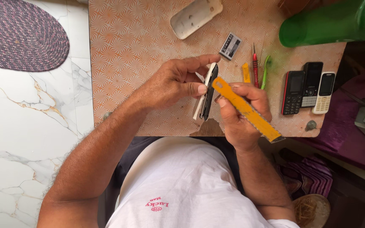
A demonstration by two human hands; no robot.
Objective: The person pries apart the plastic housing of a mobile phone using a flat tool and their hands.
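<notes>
My left hand [175, 82] grips a small mobile phone [207, 93] edge-on above the patterned table [136, 38]; its black front and white back shell are slightly parted. My right hand [242, 110] holds a flat yellow pry tool [246, 109], and the tool's tip touches the phone's upper edge at the seam. Both hands hover over the table's near edge, close together.
On the table lie a white back cover [195, 16], a small battery [230, 45], a red screwdriver [255, 67], a green toothbrush [265, 71], a short yellow tool [246, 73] and three phones [309, 88]. A green bottle [332, 22] lies at the far right. An oval rug [20, 33] covers the marble floor.
</notes>
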